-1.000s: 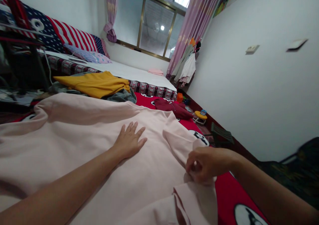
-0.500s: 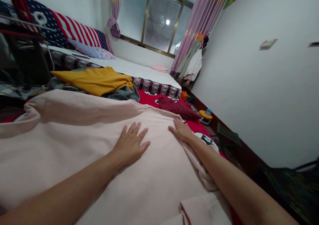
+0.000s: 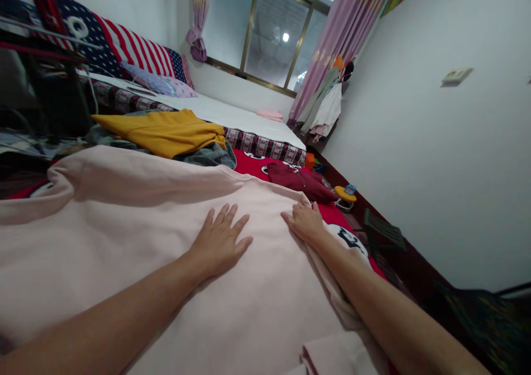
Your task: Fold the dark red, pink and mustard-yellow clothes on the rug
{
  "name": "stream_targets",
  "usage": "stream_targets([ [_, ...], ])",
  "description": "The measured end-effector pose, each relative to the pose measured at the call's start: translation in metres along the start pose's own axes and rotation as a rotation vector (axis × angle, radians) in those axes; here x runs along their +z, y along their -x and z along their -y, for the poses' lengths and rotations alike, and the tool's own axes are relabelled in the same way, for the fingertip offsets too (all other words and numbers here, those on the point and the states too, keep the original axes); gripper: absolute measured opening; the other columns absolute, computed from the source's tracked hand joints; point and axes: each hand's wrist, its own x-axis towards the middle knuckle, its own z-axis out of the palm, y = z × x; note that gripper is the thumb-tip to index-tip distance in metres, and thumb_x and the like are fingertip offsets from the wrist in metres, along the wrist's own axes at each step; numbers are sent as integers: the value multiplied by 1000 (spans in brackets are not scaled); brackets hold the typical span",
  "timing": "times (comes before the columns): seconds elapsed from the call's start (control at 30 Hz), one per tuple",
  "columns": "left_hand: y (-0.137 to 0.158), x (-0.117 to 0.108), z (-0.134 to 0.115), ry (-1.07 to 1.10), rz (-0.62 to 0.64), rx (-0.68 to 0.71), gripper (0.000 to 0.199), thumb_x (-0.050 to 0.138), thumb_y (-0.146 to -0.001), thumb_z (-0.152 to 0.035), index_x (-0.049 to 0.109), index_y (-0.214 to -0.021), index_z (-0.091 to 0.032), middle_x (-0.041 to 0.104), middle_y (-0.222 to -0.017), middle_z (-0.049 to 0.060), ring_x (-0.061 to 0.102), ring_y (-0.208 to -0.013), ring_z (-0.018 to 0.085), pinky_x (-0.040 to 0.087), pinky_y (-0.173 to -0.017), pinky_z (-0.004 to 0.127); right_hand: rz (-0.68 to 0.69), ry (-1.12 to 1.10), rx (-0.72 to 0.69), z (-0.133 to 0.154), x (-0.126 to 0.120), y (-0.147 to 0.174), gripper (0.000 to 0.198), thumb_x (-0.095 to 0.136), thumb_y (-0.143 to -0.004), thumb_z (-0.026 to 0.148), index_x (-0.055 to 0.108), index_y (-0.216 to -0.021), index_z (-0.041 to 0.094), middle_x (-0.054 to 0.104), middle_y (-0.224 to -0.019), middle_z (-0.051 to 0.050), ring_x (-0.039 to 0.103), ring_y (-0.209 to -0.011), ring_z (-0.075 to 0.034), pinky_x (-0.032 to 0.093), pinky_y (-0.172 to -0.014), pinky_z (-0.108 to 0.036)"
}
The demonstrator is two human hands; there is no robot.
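Observation:
A pale pink sweatshirt (image 3: pixel 257 286) lies spread out in front of me, its far edge slightly raised in soft folds. My left hand (image 3: pixel 219 241) rests flat on the middle of it, fingers spread, holding nothing. Near the garment's right shoulder edge, my right hand (image 3: pixel 305 221) presses down with its thumb apart and its other fingers partly bent. The fingertips there are partly hidden. Under my right forearm, fabric is folded along the side, and a folded part with a dark red edge shows at the bottom.
The sweatshirt lies on a red patterned cover (image 3: pixel 332 214). Beyond it are a mustard-yellow garment (image 3: pixel 166 131) on denim and a dark red garment (image 3: pixel 301 181). A bed (image 3: pixel 215 107) stands under the window. At right are a yellow stool (image 3: pixel 344 194) and a dark green folding stool (image 3: pixel 384 231).
My right hand's fingers have gone from stretched out to more bent at the sweatshirt's edge. My left hand stays flat in place. The view has shifted slightly.

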Motion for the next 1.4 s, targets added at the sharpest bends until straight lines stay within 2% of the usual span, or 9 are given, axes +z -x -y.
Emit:
stream_targets([
  [0.1, 0, 0, -1, 14, -18, -3, 59, 37, -94, -53, 42, -146, -27, 25, -158, 11, 16, -147, 31, 8, -117, 55, -83, -35, -130, 0, 0, 3, 38, 44, -94, 45, 66, -103, 16, 70, -103, -12, 61, -100, -25, 32, -102, -39],
  [0.2, 0, -2, -3, 17, -18, -12, 58, 38, -94, -52, 42, -146, -26, 25, -158, 11, 16, -147, 31, 9, -117, 55, -153, -24, 50, -6, 5, -6, 25, 46, -92, 30, 65, -104, 20, 68, -100, -11, 61, -94, -24, 40, -84, -33],
  [0.3, 1, -4, -3, 26, -20, -13, 58, 38, -94, -53, 43, -145, -26, 26, -157, 11, 17, -147, 31, 10, -117, 55, -282, -24, 90, -7, 13, -29, 26, 52, -88, 24, 63, -111, 18, 64, -114, -12, 56, -106, -26, 40, -84, -33],
  [0.53, -3, -4, 2, 61, -55, 9, 53, 45, -92, -51, 50, -139, -26, 36, -153, 11, 26, -144, 30, 17, -118, 51, -234, -194, 283, 20, 27, -65, 62, 61, -83, 55, 56, -125, 10, 64, -118, -16, 58, -109, -29, 41, -88, -33],
  [0.77, -10, -42, 37, 96, -508, -373, 78, 53, -88, -28, 11, -154, -26, 8, -161, 13, 56, -120, 30, 53, -87, 37, -150, -113, 231, 27, 16, -46, 33, 47, -94, 47, 64, -103, 20, 69, -99, -11, 66, -91, -24, 42, -73, -30],
  [0.9, -3, -61, 81, -2, -573, -457, 71, 54, -85, -23, 27, -150, -19, 40, -145, 17, 59, -112, 33, 52, -89, 40, -246, -92, 232, 38, 11, -30, 24, 50, -93, 35, 60, -105, 18, 62, -112, -13, 65, -87, -22, 40, -68, -30],
  [1.07, -2, -59, 112, 195, -688, -269, 27, 50, -79, -14, 68, -99, -14, 65, -95, 9, 62, -95, 24, 50, -90, 34, -292, -253, 308, 41, 7, -3, 17, 57, -86, 33, 61, -95, 20, 65, -78, -5, 59, -74, -20, 30, -62, -28],
  [1.23, -2, -61, 92, 354, -941, -105, 19, 53, -74, -10, 67, -85, -15, 61, -85, 6, 60, -84, 21, 51, -81, 32, -546, -494, 424, 8, -16, 27, 17, 55, -83, 38, 53, -77, 22, 50, -61, 3, 46, -58, -15, 24, -57, -26],
  [1.4, -16, -85, 53, 375, -1012, 145, 24, 52, -73, -2, 63, -88, -17, 58, -89, 4, 58, -89, 19, 50, -83, 30, -797, -493, 382, -55, -76, 25, 26, 57, -78, 41, 43, -67, 23, 42, -58, 4, 40, -56, -14, 28, -57, -27],
])
